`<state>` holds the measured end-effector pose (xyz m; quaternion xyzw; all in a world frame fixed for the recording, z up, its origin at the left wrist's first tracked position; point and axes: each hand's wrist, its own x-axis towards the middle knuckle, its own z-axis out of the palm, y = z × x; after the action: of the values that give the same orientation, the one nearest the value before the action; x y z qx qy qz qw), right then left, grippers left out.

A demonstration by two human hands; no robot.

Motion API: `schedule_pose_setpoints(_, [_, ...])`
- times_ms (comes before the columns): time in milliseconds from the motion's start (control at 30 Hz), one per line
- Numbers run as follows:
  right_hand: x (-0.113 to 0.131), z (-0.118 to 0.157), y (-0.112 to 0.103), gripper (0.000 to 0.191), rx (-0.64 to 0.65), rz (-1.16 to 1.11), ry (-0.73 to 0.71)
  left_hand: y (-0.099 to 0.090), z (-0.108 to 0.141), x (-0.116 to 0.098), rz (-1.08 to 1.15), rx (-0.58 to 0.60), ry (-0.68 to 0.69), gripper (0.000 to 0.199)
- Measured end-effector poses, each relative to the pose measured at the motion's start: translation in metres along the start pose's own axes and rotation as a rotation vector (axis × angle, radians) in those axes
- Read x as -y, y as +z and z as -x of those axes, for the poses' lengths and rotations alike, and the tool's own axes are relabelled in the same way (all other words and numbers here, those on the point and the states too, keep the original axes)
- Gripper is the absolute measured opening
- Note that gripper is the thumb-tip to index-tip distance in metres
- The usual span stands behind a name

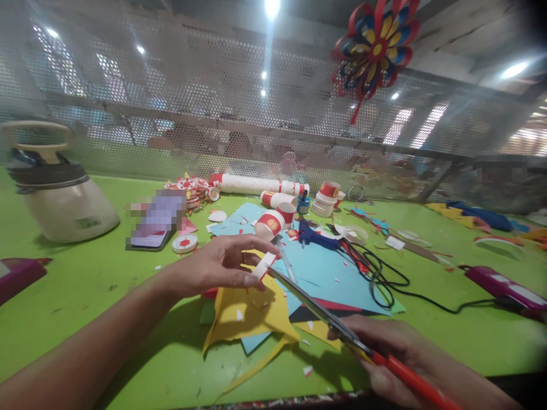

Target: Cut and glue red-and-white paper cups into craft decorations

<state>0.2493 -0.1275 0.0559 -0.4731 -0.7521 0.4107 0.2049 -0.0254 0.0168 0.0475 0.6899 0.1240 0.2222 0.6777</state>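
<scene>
My left hand (220, 263) pinches a small white strip with a red edge (264, 269), apparently cut from a paper cup, between thumb and fingers. In my right hand (384, 347) is a pair of scissors (318, 310) with red handles, held low at the right. The blade tips reach the right side of the strip; whether they touch it I cannot tell. Below both hands lies yellow paper (239, 316) with torn-looking edges, on top of light blue sheets (331, 273). White paper scraps are scattered over them.
Paper cups (269, 225) lie behind the hands. A blue glue gun (318, 236) with a black cable rests to their right, near a purple power strip (499, 285). At left are a phone (158, 219) and large jug (68, 208). A paper flower (378, 48) hangs above.
</scene>
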Motion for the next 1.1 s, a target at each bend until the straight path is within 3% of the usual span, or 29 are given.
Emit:
schedule_pose_setpoints(267, [0.0035,0.0001,-0.0001,0.04,0.034,-0.112,0.015,0.0002,-0.0016,0.0004,0.047,0.031,0.048,0.04])
schedule_pose_setpoints(1100, [-0.0037,0.0028,0.0008,0.041,0.019,-0.055,-0.003,0.0,-0.0021,-0.0003,0.046,0.038,0.047,0.04])
